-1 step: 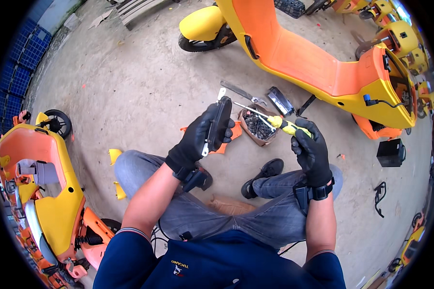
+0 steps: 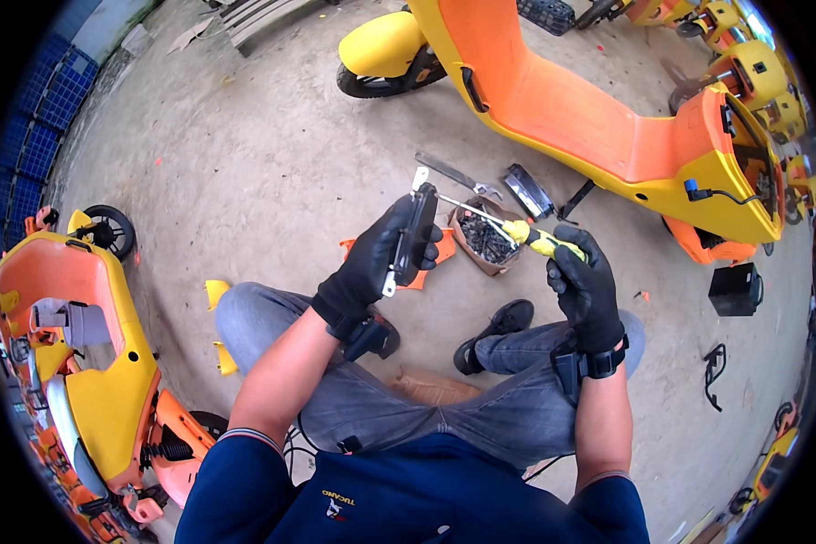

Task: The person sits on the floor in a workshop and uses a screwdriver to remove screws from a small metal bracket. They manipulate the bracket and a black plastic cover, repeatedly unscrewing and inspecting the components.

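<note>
In a black glove, my left hand point(image 2: 378, 249) grips a slim black rectangular part point(image 2: 416, 231) with a white tab point(image 2: 421, 178) at its upper end and another at its lower end. My right hand point(image 2: 587, 290), also gloved, has its fingers wrapped round the yellow-and-black handle of a screwdriver point(image 2: 540, 241). The screwdriver's thin shaft points left, its tip close to the part's upper end; whether they touch I cannot tell. Below the shaft, an open cardboard box point(image 2: 487, 261) of small dark pieces, likely screws, sits on the floor.
An adjustable wrench point(image 2: 458, 172) and a black box-shaped unit point(image 2: 527, 191) lie beyond the cardboard box. Ahead stands a yellow-and-orange scooter point(image 2: 598, 127); another scooter body point(image 2: 91, 335) is at left. Orange plastic point(image 2: 442, 247) lies behind my left hand. A black block point(image 2: 734, 289) rests at right.
The black part in my left hand has shifted very slightly right and down at its upper end. The screwdriver has dipped a little with it; both grips are the same.
</note>
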A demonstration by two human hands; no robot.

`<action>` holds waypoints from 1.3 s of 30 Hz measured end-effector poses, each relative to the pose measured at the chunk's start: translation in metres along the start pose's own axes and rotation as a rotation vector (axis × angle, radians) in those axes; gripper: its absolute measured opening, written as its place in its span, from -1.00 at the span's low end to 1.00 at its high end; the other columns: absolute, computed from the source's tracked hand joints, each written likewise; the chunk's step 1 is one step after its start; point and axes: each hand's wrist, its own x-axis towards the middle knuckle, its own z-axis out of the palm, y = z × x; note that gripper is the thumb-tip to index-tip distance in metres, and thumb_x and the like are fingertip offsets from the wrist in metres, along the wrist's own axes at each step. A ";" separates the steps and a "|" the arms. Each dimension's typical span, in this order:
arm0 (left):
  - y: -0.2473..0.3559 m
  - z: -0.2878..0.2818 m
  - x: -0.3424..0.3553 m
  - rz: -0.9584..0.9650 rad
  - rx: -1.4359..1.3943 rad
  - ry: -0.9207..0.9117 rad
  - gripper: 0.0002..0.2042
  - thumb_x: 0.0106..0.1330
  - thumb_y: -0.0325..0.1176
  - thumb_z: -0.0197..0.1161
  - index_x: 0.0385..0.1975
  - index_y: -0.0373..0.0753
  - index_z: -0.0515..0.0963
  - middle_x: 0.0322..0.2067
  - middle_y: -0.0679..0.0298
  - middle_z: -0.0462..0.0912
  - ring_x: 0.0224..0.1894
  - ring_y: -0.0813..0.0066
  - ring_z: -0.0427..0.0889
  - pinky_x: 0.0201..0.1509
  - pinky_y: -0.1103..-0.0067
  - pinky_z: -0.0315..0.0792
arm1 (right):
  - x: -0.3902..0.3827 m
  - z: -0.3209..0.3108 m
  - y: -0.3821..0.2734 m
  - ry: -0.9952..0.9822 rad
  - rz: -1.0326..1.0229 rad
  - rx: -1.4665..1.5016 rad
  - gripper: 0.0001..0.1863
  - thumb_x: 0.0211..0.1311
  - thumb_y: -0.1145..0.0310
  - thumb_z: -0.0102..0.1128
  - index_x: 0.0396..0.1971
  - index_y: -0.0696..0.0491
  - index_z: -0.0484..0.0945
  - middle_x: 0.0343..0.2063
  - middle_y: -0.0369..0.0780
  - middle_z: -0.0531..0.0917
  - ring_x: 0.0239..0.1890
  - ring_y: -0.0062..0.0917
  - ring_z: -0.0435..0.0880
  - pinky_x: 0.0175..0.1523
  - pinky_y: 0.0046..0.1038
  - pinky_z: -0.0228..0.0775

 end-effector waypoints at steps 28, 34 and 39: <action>0.013 0.009 -0.008 0.085 0.367 -0.017 -0.50 0.49 -0.05 -0.03 0.33 -0.13 0.21 -0.18 0.22 0.58 -0.33 0.57 0.58 -0.38 0.70 0.48 | -0.003 0.003 -0.005 -0.092 0.119 -0.086 -0.69 0.40 0.33 0.08 0.03 0.17 0.41 -0.35 -0.19 0.57 -0.59 -0.80 0.36 -0.53 -0.77 0.21; 0.015 0.003 -0.005 0.084 0.348 -0.049 -0.50 0.47 -0.10 0.04 0.31 -0.17 0.23 -0.19 0.23 0.58 -0.32 0.56 0.58 -0.29 0.66 0.49 | -0.007 0.005 -0.007 -0.127 0.118 -0.182 -0.64 0.42 0.20 0.04 0.02 0.16 0.47 -0.42 -0.25 0.62 -0.65 -0.80 0.42 -0.58 -0.76 0.21; 0.016 -0.002 -0.009 0.055 0.290 -0.067 -0.52 0.44 -0.13 0.11 0.27 -0.18 0.28 -0.23 0.25 0.58 -0.32 0.56 0.57 -0.25 0.66 0.49 | -0.015 0.018 -0.023 -0.073 0.193 -0.366 -0.54 0.46 0.05 -0.09 -0.01 0.17 0.50 -0.49 -0.27 0.62 -0.72 -0.78 0.37 -0.61 -0.75 0.18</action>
